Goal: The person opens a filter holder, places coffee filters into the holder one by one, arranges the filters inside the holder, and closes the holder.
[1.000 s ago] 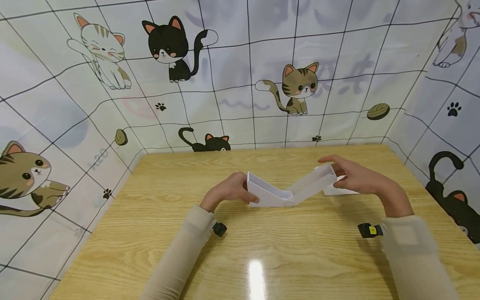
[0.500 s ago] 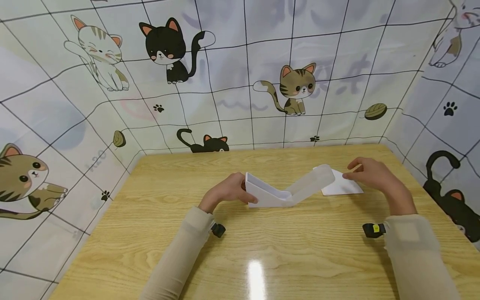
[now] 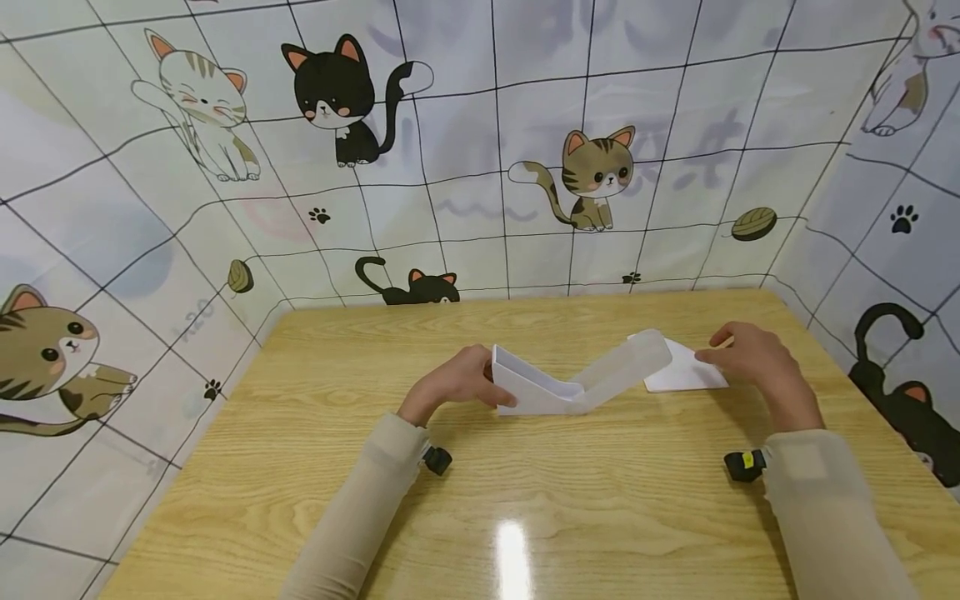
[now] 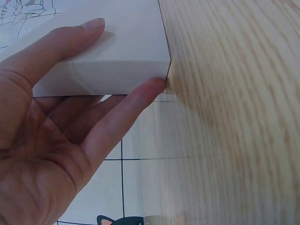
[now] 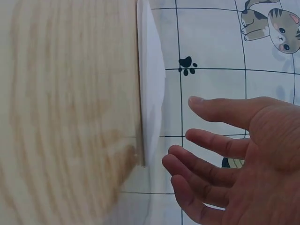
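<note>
My left hand (image 3: 467,377) grips the left end of a white box (image 3: 536,392), thumb on its front face and fingers behind it. The box stands on the table with its frosted translucent lid (image 3: 628,367) swung out to the right. In the left wrist view the thumb lies on a white face of the box (image 4: 129,42). A flat white stack, like sheets of paper (image 3: 686,373), lies partly behind the lid. At its right edge hovers my right hand (image 3: 750,358); the right wrist view shows its fingers loosely bent and apart from the stack (image 5: 151,84).
The wooden table (image 3: 465,517) meets a wall covering (image 3: 465,125) with a grid and cartoon cats on the back and both sides. A black wrist camera (image 3: 437,460) sits at the left cuff, another black camera (image 3: 744,467) at the right one.
My right hand has let go of the lid's far end and moved right to the edge of the white stack, which shows more now. The left hand and box stay put.
</note>
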### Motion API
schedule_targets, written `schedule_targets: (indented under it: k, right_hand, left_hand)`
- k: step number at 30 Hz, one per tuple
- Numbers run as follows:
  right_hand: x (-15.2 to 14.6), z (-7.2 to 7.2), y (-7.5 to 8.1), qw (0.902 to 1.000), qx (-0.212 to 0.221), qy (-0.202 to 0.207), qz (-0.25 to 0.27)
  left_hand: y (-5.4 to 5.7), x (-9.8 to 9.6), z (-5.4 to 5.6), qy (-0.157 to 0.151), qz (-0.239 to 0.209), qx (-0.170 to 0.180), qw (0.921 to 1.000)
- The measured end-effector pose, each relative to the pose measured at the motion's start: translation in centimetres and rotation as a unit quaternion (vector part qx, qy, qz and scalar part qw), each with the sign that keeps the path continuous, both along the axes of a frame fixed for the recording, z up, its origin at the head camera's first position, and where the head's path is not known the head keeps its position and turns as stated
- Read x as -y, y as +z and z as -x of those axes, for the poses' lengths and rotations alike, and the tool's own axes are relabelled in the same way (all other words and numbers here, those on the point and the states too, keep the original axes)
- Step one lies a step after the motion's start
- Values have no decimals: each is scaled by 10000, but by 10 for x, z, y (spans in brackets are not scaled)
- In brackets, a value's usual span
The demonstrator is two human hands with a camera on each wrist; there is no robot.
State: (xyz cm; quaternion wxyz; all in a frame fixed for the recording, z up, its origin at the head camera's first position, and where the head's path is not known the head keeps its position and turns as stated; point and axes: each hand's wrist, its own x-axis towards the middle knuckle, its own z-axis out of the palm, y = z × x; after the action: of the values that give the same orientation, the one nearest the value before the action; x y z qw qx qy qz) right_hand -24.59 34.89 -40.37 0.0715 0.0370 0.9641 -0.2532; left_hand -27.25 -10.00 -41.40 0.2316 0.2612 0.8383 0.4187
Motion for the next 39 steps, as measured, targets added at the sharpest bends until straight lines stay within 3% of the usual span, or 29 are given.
schedule_targets:
  k: [10,18,25,39]
  right_hand:
    - [1,0,-7,9997,182,-89,-105]
    - [-1,1,-11,9992,363,70,-161]
    - [-3,4,-13,9990,214,339,-181]
    - [-4,8,-17,9995,214,219,-80]
  left_hand:
    - [0,0,-1,11,-19,-8,10000]
    - [2,1,-2,-44,-137,61,9999]
    - [1,1,-1,-53,-114,24,9999]
    - [-2,0,1,-30,-65,-9,10000]
